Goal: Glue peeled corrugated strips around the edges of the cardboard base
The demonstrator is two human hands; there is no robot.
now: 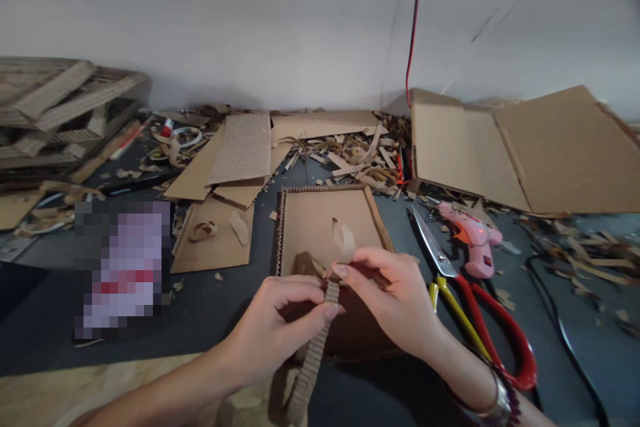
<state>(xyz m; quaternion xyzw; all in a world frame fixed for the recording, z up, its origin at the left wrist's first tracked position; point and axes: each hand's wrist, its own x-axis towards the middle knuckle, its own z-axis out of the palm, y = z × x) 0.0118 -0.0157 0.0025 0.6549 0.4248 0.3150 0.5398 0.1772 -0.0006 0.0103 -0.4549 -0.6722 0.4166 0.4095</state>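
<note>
Between finger and thumb, my left hand (287, 320) pinches a narrow strip of corrugated cardboard (313, 360), whose ridged length hangs down toward me. My right hand (395, 293) pinches the strip's upper end, where a thin paper layer (344, 240) curls up away from the ridges. Both hands are close together above a rectangular cardboard panel (325, 213). Corrugated strips stand along the panel's visible left, far and right edges; my hands and forearms cover part of its near side.
Right of the panel lie open scissors (445, 267) with red and yellow handles and a pink glue gun (475, 237). Cardboard sheets (240, 147) and paper scraps (360, 153) spread behind. A folded cardboard piece (565, 147) stands back right; a pixelated, screen-like object (130, 267) is left.
</note>
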